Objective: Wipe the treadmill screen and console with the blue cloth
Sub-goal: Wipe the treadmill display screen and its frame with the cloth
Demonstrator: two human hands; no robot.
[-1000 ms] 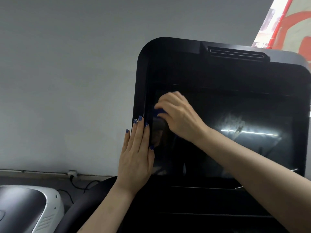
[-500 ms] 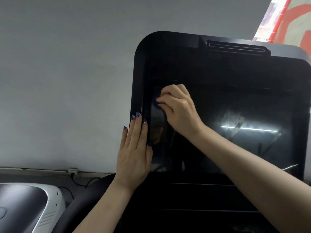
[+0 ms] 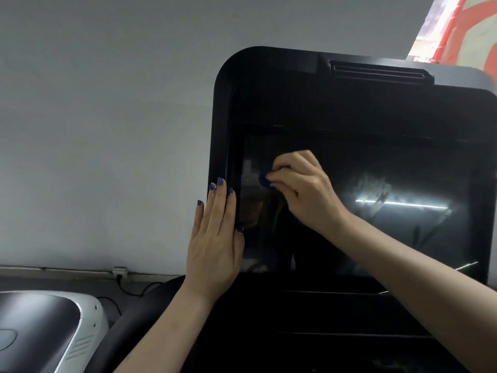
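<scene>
A grey wall [image 3: 107, 130] fills the upper left of the view; a red-and-cream painted surface [image 3: 468, 28] shows at the upper right corner. The black treadmill console [image 3: 269, 84] stands upright against it, with a slotted vent [image 3: 376, 74] along its top edge. The dark glossy screen [image 3: 403, 238] is set into the console and reflects a bright strip light. No brand, label or writing can be read on the console or screen.

At lower left sits a white and black machine housing [image 3: 53, 332], with a cable and wall socket [image 3: 119, 271] behind it at the base of the wall.

The left hand [image 3: 215, 246] lies flat with fingers straight and together, pressed against the console's left frame, the fingertips on the bezel; it holds nothing. The right hand [image 3: 304, 189] has its fingers curled round the blue cloth [image 3: 265, 179], of which only a small bunched part protrudes past the fingertips. The cloth touches the screen in its upper left part, just to the right of the left hand's fingertips and slightly above them.

Compared with half a second earlier, the right hand and cloth sit a little lower and further right on the screen, away from the upper left corner, while the left hand has kept its place on the frame.
</scene>
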